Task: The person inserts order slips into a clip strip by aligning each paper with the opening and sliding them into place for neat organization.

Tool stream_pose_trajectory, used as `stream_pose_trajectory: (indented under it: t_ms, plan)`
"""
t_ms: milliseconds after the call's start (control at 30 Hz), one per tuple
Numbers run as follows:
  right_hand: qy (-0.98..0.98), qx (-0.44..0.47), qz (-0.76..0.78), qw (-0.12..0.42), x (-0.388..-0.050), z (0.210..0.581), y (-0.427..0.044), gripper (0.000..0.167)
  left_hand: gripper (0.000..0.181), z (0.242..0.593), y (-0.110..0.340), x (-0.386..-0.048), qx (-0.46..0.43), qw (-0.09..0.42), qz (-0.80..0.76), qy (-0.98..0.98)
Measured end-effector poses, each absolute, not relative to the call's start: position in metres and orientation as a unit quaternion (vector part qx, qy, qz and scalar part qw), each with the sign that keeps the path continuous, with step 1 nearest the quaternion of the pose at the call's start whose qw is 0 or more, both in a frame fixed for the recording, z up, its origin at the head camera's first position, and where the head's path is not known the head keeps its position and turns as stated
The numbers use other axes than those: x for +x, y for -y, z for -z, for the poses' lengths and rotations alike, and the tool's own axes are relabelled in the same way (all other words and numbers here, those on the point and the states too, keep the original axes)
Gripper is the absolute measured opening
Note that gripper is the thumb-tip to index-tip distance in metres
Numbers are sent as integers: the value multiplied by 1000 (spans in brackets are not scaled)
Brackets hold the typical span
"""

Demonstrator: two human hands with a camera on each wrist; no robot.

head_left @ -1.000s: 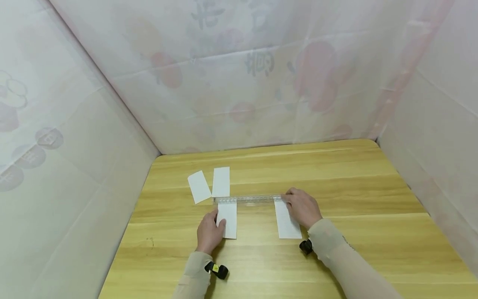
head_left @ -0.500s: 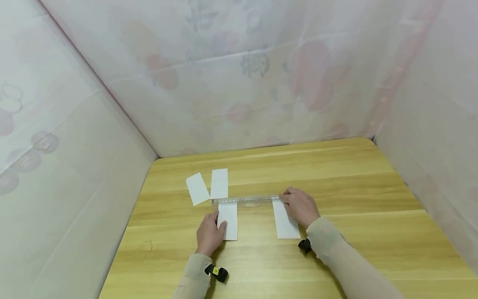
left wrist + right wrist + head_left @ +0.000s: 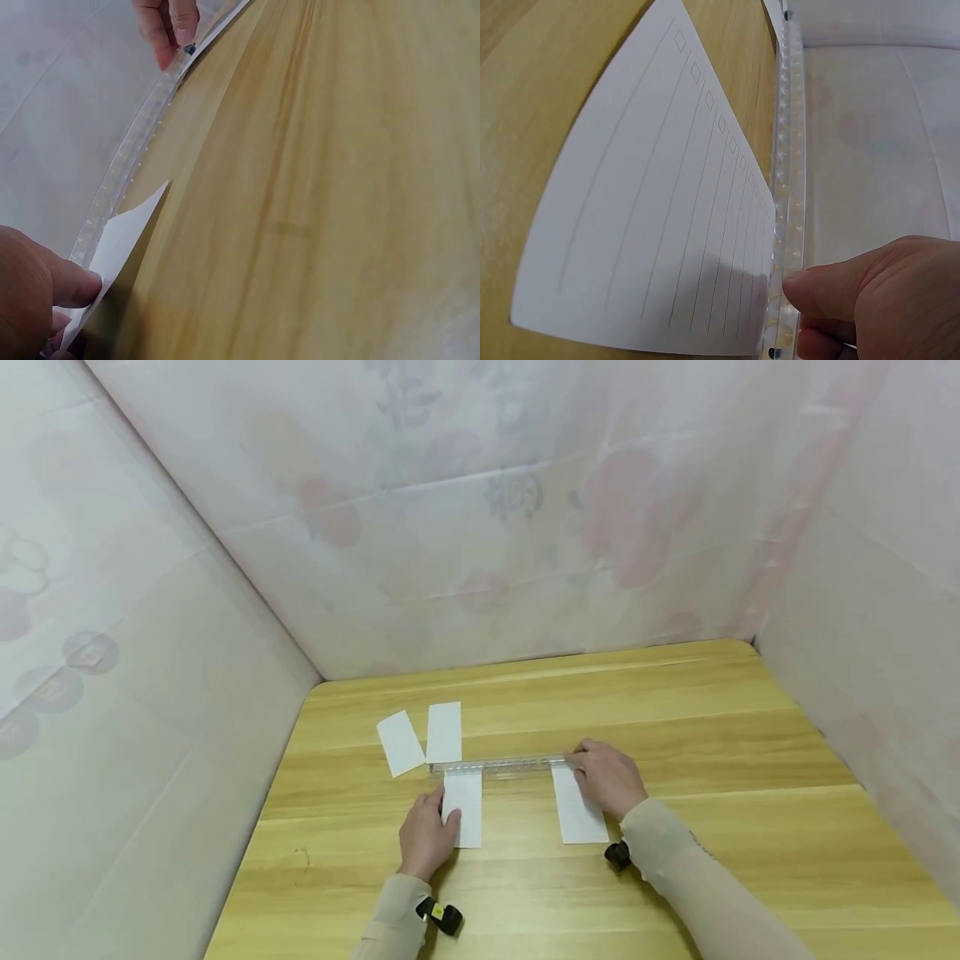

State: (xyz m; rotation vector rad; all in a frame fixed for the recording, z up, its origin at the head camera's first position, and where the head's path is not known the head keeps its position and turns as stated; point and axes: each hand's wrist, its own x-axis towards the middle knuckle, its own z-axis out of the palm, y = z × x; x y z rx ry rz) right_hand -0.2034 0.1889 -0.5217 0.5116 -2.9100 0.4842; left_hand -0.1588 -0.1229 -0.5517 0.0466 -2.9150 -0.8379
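Note:
A clear ruler (image 3: 517,766) lies crosswise over the top ends of two white paper slips. My right hand (image 3: 609,778) pinches the ruler's right end; in the right wrist view the thumb of that hand (image 3: 892,300) rests on the clear strip (image 3: 787,187), beside a lined slip (image 3: 660,202) with a row of small boxes. By its left edge, my left hand (image 3: 429,835) grips the left slip (image 3: 467,810). The left wrist view shows this hand (image 3: 34,292) with its thumb on the slip (image 3: 120,244) and fingertips beneath. The right slip (image 3: 577,810) lies partly under my right hand.
Two more white slips lie beyond the ruler's left end, one tilted (image 3: 401,743) and one nearly straight (image 3: 445,732). They rest on a wooden table (image 3: 675,693) with fabric walls (image 3: 480,552) behind and at both sides.
My left hand and the left slip have shifted slightly to the right along the ruler. The right hand keeps its hold on the ruler's end.

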Motion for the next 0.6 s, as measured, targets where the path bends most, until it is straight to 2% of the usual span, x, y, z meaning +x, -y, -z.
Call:
stream_pose_trajectory:
  t_ms: [600]
  plan:
    - [969, 179, -148, 81, -208, 521, -196, 26, 33, 540, 116, -176, 15, 40, 347, 937]
